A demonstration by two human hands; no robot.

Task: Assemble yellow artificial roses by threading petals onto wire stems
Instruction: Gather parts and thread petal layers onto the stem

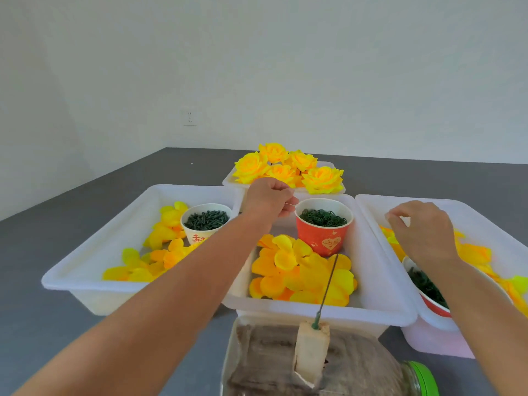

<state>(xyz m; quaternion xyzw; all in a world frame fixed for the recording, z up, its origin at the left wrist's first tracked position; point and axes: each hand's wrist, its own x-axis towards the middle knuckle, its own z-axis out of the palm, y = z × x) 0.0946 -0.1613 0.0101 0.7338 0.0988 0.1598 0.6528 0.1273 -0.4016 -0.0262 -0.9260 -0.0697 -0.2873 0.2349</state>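
Observation:
A thin green wire stem (pixel 328 284) stands bare and upright in a white foam block (pixel 311 352) fixed on a lying jar (pixel 357 367). Loose yellow petals (pixel 303 275) fill the middle tray (pixel 380 284). My left hand (pixel 268 201) hovers at the rim of the red cup (pixel 324 235) of dark green rings, fingers curled, thumb and forefinger pinched with nothing visible between them. Over the right tray (pixel 491 212) and its petals (pixel 471 252), my right hand (pixel 420 230) hangs with fingers bent down; its underside is hidden. Several finished yellow roses (pixel 288 167) lie in the back tray.
The left tray (pixel 94 255) holds more petals and a white cup (pixel 205 221) of dark green parts. Another red cup (pixel 428 292) of green rings sits in the right tray under my right forearm. The trays rest on a grey surface before a white wall.

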